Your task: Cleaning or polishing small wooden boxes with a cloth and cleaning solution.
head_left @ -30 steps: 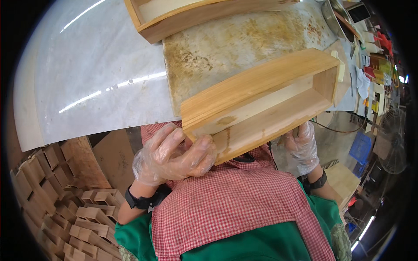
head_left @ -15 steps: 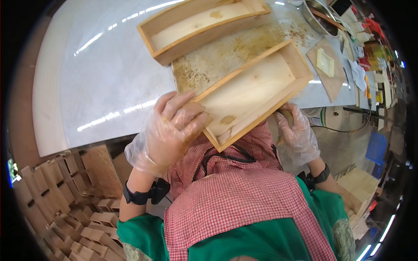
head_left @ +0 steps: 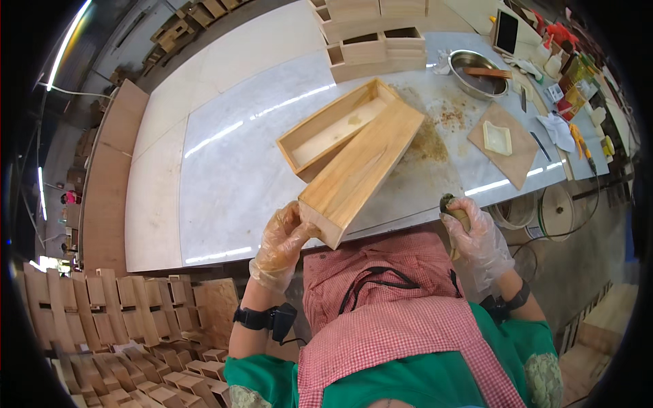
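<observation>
A long wooden box (head_left: 364, 170) is tilted over the near part of the table, with a broad closed face upward. My left hand (head_left: 280, 239), in a clear plastic glove, grips its near end, fingers at the corner. Behind it, partly covered by it, a second wooden box (head_left: 333, 132) lies with its open side up. Off to the right of the held box, my gloved right hand (head_left: 479, 238) is closed around a small beige wad (head_left: 457, 212) with a dark-stained end; its exact kind is unclear. This hand is apart from both boxes.
Brown stains mark the table (head_left: 224, 183). At the back right stand a steel bowl (head_left: 478, 76) with a brush across it and a small pale tray (head_left: 497, 139) on a board (head_left: 513, 163). Plain wooden boxes (head_left: 377, 58) stand at the back; several more wooden pieces (head_left: 122, 319) are stacked lower left.
The held box has been turned from open side up to a closed face up. My right hand has come away from it, holding the wad. The view has shifted, showing more of the table.
</observation>
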A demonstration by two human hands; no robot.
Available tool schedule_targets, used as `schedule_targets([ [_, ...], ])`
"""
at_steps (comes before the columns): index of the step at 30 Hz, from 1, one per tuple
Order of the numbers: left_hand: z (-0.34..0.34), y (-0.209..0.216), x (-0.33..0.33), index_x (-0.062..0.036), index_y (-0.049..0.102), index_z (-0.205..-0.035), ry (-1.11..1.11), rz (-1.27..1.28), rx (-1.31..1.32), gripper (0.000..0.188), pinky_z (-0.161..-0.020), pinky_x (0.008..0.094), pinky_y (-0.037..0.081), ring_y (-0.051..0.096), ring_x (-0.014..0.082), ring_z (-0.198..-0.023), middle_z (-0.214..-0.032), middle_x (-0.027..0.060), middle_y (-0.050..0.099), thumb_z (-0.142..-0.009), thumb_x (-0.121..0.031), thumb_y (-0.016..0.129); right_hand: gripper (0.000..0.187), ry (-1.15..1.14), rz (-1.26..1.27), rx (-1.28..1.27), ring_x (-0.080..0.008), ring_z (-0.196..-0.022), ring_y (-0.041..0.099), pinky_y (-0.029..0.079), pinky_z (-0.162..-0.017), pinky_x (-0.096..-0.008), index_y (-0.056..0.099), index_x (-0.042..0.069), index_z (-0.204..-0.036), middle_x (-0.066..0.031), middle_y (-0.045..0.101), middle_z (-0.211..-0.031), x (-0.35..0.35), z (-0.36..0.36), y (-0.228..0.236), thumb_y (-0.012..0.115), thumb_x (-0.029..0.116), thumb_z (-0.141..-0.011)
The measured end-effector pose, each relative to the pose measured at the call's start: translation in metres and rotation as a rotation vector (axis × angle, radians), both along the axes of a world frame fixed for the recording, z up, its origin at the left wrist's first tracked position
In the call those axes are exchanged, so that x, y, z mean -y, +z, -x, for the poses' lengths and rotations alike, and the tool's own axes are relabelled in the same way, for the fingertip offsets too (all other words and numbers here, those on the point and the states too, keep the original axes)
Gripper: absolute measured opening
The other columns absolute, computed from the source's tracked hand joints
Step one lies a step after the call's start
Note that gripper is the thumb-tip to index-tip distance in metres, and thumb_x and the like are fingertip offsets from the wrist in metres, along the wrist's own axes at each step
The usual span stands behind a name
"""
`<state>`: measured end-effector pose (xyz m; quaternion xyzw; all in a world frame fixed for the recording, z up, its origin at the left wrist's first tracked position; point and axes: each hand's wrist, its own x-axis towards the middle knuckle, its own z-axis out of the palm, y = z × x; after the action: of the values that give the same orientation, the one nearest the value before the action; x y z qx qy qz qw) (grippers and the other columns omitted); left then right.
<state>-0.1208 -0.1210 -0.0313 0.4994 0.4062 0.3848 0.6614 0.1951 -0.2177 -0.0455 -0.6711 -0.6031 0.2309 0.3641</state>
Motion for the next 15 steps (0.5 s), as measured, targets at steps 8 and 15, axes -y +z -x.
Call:
schedule_targets([
  [8, 0.004, 0.009, -0.006, 0.0034, 0.057, -0.109, 0.047, -0.038, -0.031, 0.029, -0.089, 0.0307, 0.047, 0.059, 0.0134, -0.093, -0.099, 0.0073, 0.062, -0.084, -0.007, 0.066, 0.023, 0.057, -0.153, -0.038, -0.0292, -0.072, 0.066, 0.052, -0.066, -0.0347, 0.057, 0.004, -0.107, -0.0125, 0.066, -0.081, -0.015, 0.001, 0.022, 0.065, 0.015, -0.089],
  [15, -0.035, 0.08, -0.019, 0.0017, 0.052, -0.116, -0.003, -0.191, -0.025, 0.046, -0.09, 0.0315, 0.046, 0.055, 0.0147, -0.1, -0.109, 0.0068, 0.058, -0.08, -0.013, 0.074, 0.027, 0.252, -0.596, 0.14, -0.03, -0.076, 0.067, 0.053, -0.069, -0.0373, 0.058, 0.004, -0.105, -0.0121, 0.067, -0.089, -0.048, 0.019, 0.116, 0.068, 0.005, -0.08],
])
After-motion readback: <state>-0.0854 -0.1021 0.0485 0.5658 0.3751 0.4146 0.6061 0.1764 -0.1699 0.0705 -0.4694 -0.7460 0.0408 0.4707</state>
